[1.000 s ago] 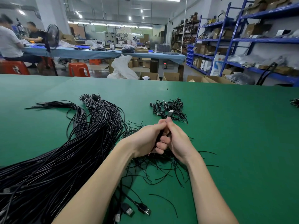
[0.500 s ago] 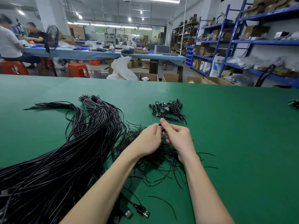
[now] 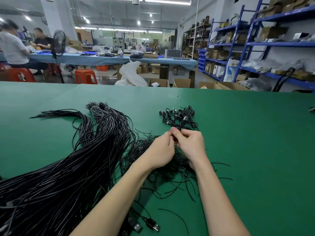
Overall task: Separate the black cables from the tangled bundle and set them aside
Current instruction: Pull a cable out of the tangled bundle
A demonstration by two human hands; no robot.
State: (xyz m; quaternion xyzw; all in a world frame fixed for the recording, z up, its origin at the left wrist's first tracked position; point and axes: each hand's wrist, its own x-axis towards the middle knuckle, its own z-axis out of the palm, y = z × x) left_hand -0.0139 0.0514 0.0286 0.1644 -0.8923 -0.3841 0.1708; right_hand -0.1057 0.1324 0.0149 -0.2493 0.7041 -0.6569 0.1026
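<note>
Both hands meet mid-frame, pinching one thin black cable

The left hand (image 3: 160, 150) and right hand (image 3: 190, 145) curl their fingers round a slim black cable (image 3: 182, 125) whose boxy metal-tipped plug (image 3: 185, 118) pokes up above the knuckles; under the wrists sprawls the tangled bundle (image 3: 148, 150) of wiry strands, a thick glossy sheaf of long cables (image 3: 68, 167) sweeps across lower left, and a small knotted pile (image 3: 179, 114) sits just above the hands on the matte green table (image 3: 255, 150)
</note>
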